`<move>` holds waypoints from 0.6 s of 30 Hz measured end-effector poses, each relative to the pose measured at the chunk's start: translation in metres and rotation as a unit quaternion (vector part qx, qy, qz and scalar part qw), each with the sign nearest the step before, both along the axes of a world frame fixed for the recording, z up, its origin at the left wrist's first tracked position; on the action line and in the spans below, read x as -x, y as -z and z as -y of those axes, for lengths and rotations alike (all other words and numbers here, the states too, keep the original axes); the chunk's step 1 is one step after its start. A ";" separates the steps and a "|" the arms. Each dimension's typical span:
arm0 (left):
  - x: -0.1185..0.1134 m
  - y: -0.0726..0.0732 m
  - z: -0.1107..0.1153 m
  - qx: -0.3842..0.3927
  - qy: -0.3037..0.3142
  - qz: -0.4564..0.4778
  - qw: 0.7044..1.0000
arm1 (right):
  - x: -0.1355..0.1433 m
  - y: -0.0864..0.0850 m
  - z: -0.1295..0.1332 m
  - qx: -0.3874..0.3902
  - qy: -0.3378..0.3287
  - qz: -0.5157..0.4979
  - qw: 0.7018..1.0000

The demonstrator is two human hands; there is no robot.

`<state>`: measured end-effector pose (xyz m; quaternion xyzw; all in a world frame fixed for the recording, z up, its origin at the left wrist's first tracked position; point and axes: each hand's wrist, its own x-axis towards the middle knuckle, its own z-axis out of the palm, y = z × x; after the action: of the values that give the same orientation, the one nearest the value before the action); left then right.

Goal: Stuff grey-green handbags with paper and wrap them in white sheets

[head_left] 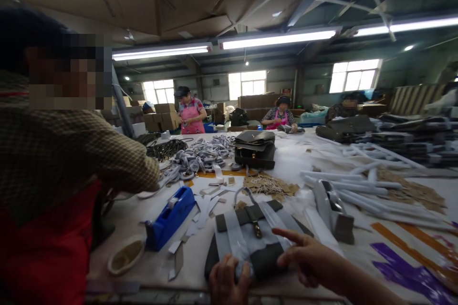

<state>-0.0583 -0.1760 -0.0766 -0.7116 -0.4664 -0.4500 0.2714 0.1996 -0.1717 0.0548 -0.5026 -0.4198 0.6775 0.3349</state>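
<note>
Likely wrapping: your left hand [229, 277] touches the bag [258, 247], grip unclear, right hand [306, 258] fingers apart; next needs strips [234, 234] pressed flat.

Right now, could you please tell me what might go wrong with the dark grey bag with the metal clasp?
The bag lies close to the front edge of the pale worktable, so a push might tip it off. Loose, flat, pale strips nearby could get caught beneath it. The long translucent strip at the left grip may crease.
</note>
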 end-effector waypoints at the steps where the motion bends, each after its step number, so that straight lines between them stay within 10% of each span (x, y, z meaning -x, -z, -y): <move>1: 0.000 -0.002 0.004 0.019 0.004 0.009 1.000 | 0.020 0.000 0.001 0.017 -0.031 -0.027 0.999; 7: 0.000 -0.004 0.012 0.051 0.015 0.046 0.998 | 0.087 0.022 -0.015 0.104 -0.102 -0.075 0.987; 18: 0.002 -0.001 0.004 0.024 0.042 0.032 0.998 | 0.106 0.025 -0.029 0.162 -0.075 -0.010 0.984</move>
<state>-0.0606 -0.1800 -0.0754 -0.7223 -0.4549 -0.4722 0.2199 0.0937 -0.1428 0.0297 -0.5104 -0.3374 0.7650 0.2010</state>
